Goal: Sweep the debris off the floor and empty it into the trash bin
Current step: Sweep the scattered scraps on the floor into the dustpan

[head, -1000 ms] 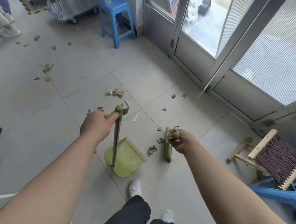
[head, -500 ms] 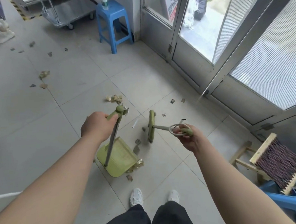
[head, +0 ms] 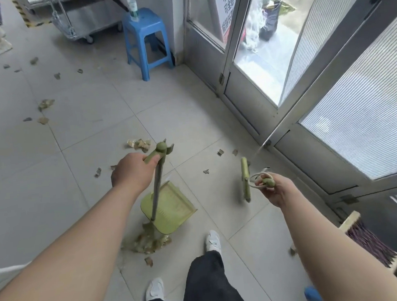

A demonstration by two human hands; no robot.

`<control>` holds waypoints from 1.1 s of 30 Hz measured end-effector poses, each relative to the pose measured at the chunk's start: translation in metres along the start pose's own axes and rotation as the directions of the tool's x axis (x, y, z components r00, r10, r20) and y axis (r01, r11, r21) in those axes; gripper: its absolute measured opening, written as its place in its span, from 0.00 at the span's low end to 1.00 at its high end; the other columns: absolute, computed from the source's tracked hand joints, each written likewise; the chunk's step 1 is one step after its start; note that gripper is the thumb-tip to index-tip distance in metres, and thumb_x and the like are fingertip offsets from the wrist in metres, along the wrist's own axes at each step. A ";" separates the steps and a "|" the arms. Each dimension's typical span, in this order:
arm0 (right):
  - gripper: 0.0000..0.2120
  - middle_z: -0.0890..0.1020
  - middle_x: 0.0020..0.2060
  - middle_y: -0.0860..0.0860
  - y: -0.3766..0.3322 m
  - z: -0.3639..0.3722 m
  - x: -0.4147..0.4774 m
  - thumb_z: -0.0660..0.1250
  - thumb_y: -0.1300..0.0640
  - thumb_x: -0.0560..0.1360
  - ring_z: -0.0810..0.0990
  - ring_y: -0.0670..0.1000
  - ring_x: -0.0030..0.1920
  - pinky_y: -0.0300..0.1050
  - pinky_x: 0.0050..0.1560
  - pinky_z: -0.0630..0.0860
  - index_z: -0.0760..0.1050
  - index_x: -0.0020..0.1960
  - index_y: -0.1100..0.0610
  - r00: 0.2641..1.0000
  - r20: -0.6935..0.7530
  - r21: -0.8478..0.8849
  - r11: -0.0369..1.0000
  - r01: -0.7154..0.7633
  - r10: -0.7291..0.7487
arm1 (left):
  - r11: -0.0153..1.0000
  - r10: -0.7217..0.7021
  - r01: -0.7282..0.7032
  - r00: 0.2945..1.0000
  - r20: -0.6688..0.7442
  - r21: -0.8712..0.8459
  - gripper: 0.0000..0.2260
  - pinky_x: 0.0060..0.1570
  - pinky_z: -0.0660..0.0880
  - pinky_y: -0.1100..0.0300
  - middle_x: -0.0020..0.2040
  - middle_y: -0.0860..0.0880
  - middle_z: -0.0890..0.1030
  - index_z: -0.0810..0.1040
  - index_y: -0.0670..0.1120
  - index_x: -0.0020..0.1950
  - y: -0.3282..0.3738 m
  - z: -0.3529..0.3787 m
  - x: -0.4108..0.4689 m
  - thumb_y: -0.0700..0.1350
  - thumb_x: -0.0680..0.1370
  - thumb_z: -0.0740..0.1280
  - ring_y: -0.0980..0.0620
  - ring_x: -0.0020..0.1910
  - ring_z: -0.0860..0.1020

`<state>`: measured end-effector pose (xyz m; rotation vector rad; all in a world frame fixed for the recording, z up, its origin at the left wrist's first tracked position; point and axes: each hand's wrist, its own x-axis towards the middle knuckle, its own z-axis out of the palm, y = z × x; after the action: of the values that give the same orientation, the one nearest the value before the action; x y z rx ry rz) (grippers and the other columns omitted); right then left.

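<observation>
Left hand (head: 133,171) grips dustpan (head: 173,206) handle, steadying pan on floor (head: 86,134) beside debris pile (head: 145,243). Right hand (head: 275,189) grasps broom (head: 246,180), head near loose scraps (head: 220,152), likely to gather them.

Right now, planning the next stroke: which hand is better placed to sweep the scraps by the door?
Likely right: the right hand grips the broom, its head near those scraps; the left hand holds the dustpan.
</observation>
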<state>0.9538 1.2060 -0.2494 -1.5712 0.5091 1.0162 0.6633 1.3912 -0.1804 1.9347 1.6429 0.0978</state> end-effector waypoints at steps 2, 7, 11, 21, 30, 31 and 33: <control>0.08 0.77 0.31 0.58 -0.026 -0.001 0.025 0.63 0.74 0.70 0.76 0.50 0.26 0.34 0.24 0.74 0.77 0.40 0.64 1.000 0.000 -0.085 0.996 -0.014 0.014 | 1.000 -0.020 0.020 1.000 -0.001 -0.005 0.22 0.33 0.67 0.57 0.29 0.48 0.75 0.74 0.45 0.34 0.025 0.011 0.013 0.60 0.79 0.60 0.45 0.30 0.73; 0.06 0.76 0.33 0.58 -0.082 0.008 0.077 0.64 0.72 0.71 0.74 0.50 0.24 0.37 0.24 0.75 0.78 0.43 0.65 1.000 0.013 -0.226 0.974 0.000 0.003 | 0.998 -0.062 0.062 0.998 -0.022 0.017 0.23 0.31 0.65 0.58 0.30 0.49 0.75 0.78 0.42 0.39 0.070 0.038 0.046 0.60 0.79 0.60 0.48 0.30 0.73; 0.07 0.74 0.33 0.58 -0.108 0.023 0.108 0.64 0.71 0.73 0.71 0.54 0.29 0.41 0.28 0.69 0.75 0.50 0.65 0.997 0.083 -0.367 0.929 0.042 -0.012 | 0.995 -0.102 0.102 0.994 -0.038 -0.007 0.23 0.31 0.64 0.58 0.29 0.49 0.73 0.76 0.41 0.37 0.083 0.054 0.059 0.60 0.78 0.61 0.48 0.30 0.71; 0.20 0.73 0.33 0.55 -0.087 0.097 0.131 0.64 0.74 0.71 0.72 0.50 0.31 0.35 0.23 0.73 0.74 0.60 0.59 0.968 0.241 -0.471 0.881 0.048 0.076 | 0.974 -0.225 0.222 0.970 -0.089 -0.044 0.24 0.35 0.67 0.56 0.32 0.48 0.73 0.78 0.38 0.43 0.062 0.045 0.061 0.60 0.79 0.60 0.45 0.34 0.72; 0.13 0.77 0.38 0.58 -0.028 0.151 0.077 0.65 0.68 0.73 0.77 0.52 0.34 0.38 0.27 0.76 0.76 0.57 0.63 0.896 0.390 -0.649 0.754 0.103 0.213 | 0.930 -0.366 0.353 0.916 -0.167 -0.099 0.23 0.29 0.63 0.60 0.29 0.50 0.73 0.73 0.46 0.34 0.012 0.019 0.024 0.62 0.78 0.60 0.46 0.31 0.73; 0.06 0.77 0.38 0.57 -0.022 0.154 0.071 0.64 0.67 0.75 0.77 0.51 0.34 0.38 0.27 0.76 0.76 0.51 0.63 0.891 0.402 -0.660 0.741 0.123 0.210 | 0.924 -0.381 0.366 0.908 -0.174 -0.112 0.23 0.29 0.63 0.60 0.28 0.50 0.73 0.73 0.45 0.34 0.005 0.016 0.019 0.62 0.78 0.61 0.47 0.30 0.72; 0.05 0.77 0.37 0.55 -0.013 0.160 0.056 0.62 0.64 0.78 0.77 0.50 0.33 0.38 0.27 0.76 0.74 0.43 0.61 0.882 0.419 -0.677 0.722 0.144 0.217 | 0.912 -0.408 0.389 0.894 -0.183 -0.134 0.23 0.29 0.63 0.60 0.28 0.49 0.73 0.73 0.45 0.33 -0.008 0.011 0.010 0.62 0.78 0.61 0.48 0.29 0.71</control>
<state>0.9404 1.3712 -0.2856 -1.8563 -0.2403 1.7005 0.6630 1.3963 -0.1967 1.5199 2.1034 0.2157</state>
